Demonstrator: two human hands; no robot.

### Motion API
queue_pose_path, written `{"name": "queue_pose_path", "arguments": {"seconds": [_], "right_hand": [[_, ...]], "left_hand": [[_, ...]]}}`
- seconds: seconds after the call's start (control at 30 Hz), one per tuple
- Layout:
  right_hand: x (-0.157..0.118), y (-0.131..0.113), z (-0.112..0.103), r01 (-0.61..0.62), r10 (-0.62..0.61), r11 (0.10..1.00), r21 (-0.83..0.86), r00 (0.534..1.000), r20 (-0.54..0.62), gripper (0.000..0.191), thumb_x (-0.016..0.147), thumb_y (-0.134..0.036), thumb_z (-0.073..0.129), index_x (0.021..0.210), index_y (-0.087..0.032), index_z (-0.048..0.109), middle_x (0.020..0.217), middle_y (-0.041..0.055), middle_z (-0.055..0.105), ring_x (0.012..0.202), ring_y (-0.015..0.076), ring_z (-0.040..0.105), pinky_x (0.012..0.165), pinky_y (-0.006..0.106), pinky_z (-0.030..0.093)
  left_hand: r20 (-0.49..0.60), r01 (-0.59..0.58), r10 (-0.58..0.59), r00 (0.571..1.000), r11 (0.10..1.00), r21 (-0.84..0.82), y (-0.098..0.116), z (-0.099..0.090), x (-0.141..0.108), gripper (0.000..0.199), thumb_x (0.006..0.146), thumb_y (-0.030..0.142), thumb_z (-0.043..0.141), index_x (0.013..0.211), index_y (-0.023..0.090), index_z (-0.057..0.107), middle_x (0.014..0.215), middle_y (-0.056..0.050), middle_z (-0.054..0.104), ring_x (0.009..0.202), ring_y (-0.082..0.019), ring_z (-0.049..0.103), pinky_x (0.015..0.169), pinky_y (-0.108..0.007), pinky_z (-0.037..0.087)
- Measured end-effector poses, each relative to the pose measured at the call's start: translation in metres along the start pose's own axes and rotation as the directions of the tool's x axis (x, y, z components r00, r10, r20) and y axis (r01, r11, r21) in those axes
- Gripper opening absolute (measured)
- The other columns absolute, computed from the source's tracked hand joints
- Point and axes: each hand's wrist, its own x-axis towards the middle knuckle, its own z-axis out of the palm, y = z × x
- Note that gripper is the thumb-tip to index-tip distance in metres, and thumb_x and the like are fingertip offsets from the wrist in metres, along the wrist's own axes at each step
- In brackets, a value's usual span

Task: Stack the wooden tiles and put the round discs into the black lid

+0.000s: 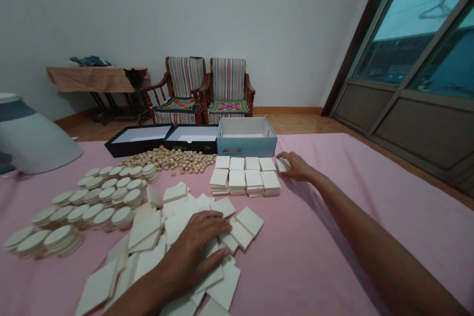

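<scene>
My left hand (200, 242) lies palm down, fingers stretched out, on a loose heap of pale square wooden tiles (146, 229). Farther forward and to the right, my right hand (296, 167) pinches square tiles (282, 165) between thumb and fingers, low over the cloth; how many it holds I cannot tell. These are at the right end of two rows of neatly stacked square tiles (237, 181). Several stacks of round wooden discs (105, 195) stand in rows left of the heap.
A pink cloth (314, 256) covers the surface. Small wooden cubes (174, 159) lie piled before two black open boxes (137, 136). Beside those is a light-blue open box (247, 145). A white conical object (33, 133) stands at far left. Two armchairs (227, 79) are beyond.
</scene>
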Motion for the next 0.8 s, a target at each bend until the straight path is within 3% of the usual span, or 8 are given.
{"name": "queue_pose_path", "arguments": {"seconds": [0.3,0.43,0.53,0.63,0.73,0.8], "right_hand": [[-0.003,0.009,0.0,0.071,-0.09,0.983,0.172,0.99,0.106,0.07,0.063,-0.015,0.073,0.127,-0.02,0.047,0.125,0.0125,0.054,0.097,0.0196,0.06,0.079,0.033,0.05],[-0.024,0.002,-0.019,0.037,-0.033,0.969,0.246,0.999,-0.019,0.044,0.072,-0.017,0.064,0.115,-0.018,0.055,0.116,0.0121,0.059,0.092,0.0185,0.062,0.073,0.03,0.051],[-0.05,-0.024,-0.034,0.149,-0.157,0.922,0.358,0.988,-0.007,0.025,0.078,-0.021,0.058,0.103,-0.019,0.061,0.094,0.0058,0.067,0.079,0.0154,0.063,0.067,0.028,0.051],[-0.078,-0.06,-0.037,0.292,-0.38,0.849,0.44,0.917,0.125,0.027,0.08,-0.02,0.056,0.106,-0.018,0.063,0.092,0.005,0.069,0.078,0.0147,0.062,0.07,0.029,0.051],[-0.096,-0.089,-0.027,0.476,-0.579,0.773,0.42,0.8,0.158,0.051,0.076,-0.013,0.059,0.126,-0.019,0.052,0.128,0.0107,0.057,0.113,0.021,0.053,0.092,0.038,0.045],[-0.1,-0.102,-0.018,0.569,-0.66,0.731,0.376,0.73,0.179,0.061,0.074,-0.008,0.057,0.133,-0.018,0.045,0.137,0.012,0.049,0.125,0.0221,0.043,0.103,0.042,0.035]], "left_hand": [[0.009,-0.01,0.01,1.0,1.0,0.021,-0.006,0.002,-0.004,0.043,0.084,0.026,0.061,0.125,0.026,0.049,0.121,-0.007,0.062,0.12,-0.024,0.05,0.096,-0.039,0.048],[0.043,-0.009,0.008,0.999,1.0,0.015,-0.005,-0.001,-0.002,0.044,0.085,0.024,0.06,0.127,0.027,0.049,0.123,-0.006,0.062,0.121,-0.024,0.049,0.097,-0.039,0.047],[0.074,-0.02,0.02,0.997,1.0,-0.007,-0.003,-0.002,0.001,0.041,0.086,0.023,0.057,0.126,0.027,0.049,0.122,-0.006,0.062,0.122,-0.023,0.047,0.098,-0.04,0.045],[0.112,-0.029,0.031,0.993,0.999,-0.015,0.0,-0.002,0.006,0.037,0.088,0.022,0.054,0.125,0.026,0.051,0.122,-0.005,0.063,0.123,-0.023,0.046,0.099,-0.04,0.043],[0.149,-0.039,0.04,0.988,0.999,-0.013,0.004,-0.003,0.011,0.034,0.09,0.022,0.05,0.124,0.026,0.053,0.123,-0.005,0.062,0.123,-0.023,0.047,0.1,-0.042,0.041],[0.16,-0.039,0.04,0.986,0.999,-0.011,0.007,-0.003,0.014,0.032,0.09,0.023,0.05,0.122,0.025,0.055,0.122,-0.006,0.063,0.122,-0.024,0.047,0.1,-0.043,0.04]]}}
